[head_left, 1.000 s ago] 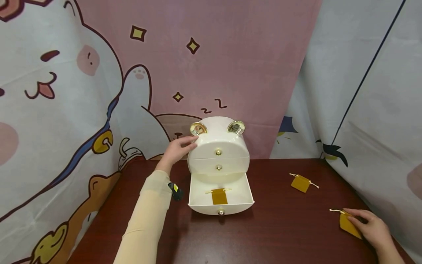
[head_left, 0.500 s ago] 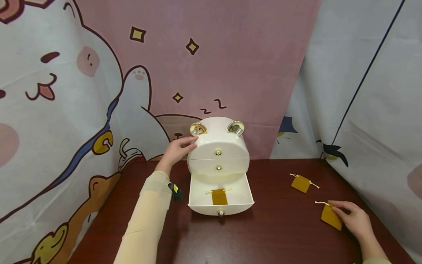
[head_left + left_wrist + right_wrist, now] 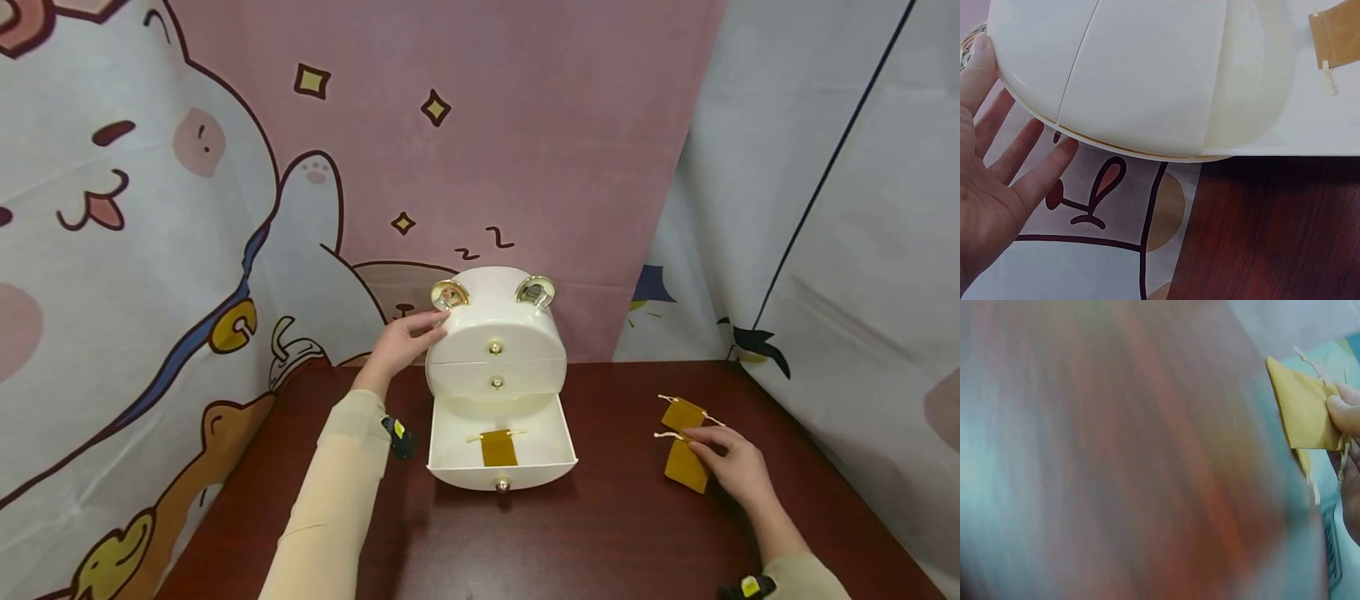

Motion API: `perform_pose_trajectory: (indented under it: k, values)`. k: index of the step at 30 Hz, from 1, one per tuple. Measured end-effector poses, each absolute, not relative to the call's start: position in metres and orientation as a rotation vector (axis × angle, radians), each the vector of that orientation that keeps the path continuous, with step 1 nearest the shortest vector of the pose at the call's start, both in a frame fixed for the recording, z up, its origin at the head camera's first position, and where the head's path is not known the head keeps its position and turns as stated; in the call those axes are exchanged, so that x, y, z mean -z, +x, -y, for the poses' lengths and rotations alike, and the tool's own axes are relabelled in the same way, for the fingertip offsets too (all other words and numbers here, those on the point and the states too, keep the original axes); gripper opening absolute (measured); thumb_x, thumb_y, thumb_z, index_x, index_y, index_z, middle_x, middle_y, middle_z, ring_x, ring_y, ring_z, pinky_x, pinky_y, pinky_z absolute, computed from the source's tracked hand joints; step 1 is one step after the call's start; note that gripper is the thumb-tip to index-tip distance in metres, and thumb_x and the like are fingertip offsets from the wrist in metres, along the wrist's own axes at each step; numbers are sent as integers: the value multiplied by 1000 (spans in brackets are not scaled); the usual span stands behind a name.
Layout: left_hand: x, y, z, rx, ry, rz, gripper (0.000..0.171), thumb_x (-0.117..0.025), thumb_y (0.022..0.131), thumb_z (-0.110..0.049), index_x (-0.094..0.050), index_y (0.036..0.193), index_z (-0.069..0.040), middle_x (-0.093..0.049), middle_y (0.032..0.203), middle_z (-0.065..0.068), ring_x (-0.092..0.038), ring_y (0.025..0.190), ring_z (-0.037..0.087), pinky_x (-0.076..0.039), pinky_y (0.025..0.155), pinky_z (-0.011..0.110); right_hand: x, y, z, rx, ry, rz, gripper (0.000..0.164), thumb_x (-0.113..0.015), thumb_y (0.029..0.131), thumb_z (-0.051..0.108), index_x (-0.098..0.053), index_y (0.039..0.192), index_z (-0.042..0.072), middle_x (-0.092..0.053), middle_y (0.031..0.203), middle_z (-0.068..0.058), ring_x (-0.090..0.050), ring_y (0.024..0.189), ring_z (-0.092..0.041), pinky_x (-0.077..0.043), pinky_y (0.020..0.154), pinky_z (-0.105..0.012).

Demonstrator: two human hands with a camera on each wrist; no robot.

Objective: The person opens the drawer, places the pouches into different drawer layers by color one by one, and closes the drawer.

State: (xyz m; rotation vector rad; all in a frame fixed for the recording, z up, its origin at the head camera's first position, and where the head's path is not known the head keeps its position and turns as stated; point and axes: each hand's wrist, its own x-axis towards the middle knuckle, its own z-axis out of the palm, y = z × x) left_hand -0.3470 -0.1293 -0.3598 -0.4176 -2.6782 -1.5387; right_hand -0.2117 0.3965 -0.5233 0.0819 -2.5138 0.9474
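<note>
With nearly straight fingers my left hand touches the left side of a white storage box with gold ears and knobs. In the left wrist view the palm of that hand faces the box wall. The box's bottom drawer is pulled out, and a mustard drawstring pouch lies in it. To the right, my right hand pinches a second mustard pouch by its corded top, raised above the table in the right wrist view. Just behind it lies a third pouch, partly covered in the head view.
The dark wooden table carries the box near its back edge. Printed cloth hangs behind and on both sides. Most of the right wrist view is blurred.
My right hand has carried its pouch leftward and away from me, from the table's right edge to the pouch lying there. My left hand and the box have stayed put.
</note>
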Motion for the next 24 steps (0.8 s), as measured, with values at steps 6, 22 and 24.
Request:
perform_pose_trajectory:
  k: [6,22,24]
  values:
    - [360,-347,129,1546,-423,2667,45,-71,91,-44,-65,134,-29,-54,143,-1,-53,125,26,-48,97,48,510,-227,-359,-1043,210,2474,19,-72,92,10,-77,111,9,-71,104,-8,-53,91,6,-42,77,-4]
    - [361,-347,130,1550,-443,2660,46,-70,92,-43,-65,135,-27,-54,143,-1,-52,126,26,-49,97,47,465,-249,-274,-1180,483,2315,21,-76,86,1,-78,104,9,-69,98,-3,-59,89,-9,-48,73,-14]
    - [361,-347,130,1554,-435,2659,45,-71,92,-43,-65,134,-28,-54,143,-1,-52,126,26,-49,97,47,458,-250,-264,-1211,494,2318,21,-75,86,2,-79,105,10,-69,99,-2,-59,90,-10,-49,74,-16]
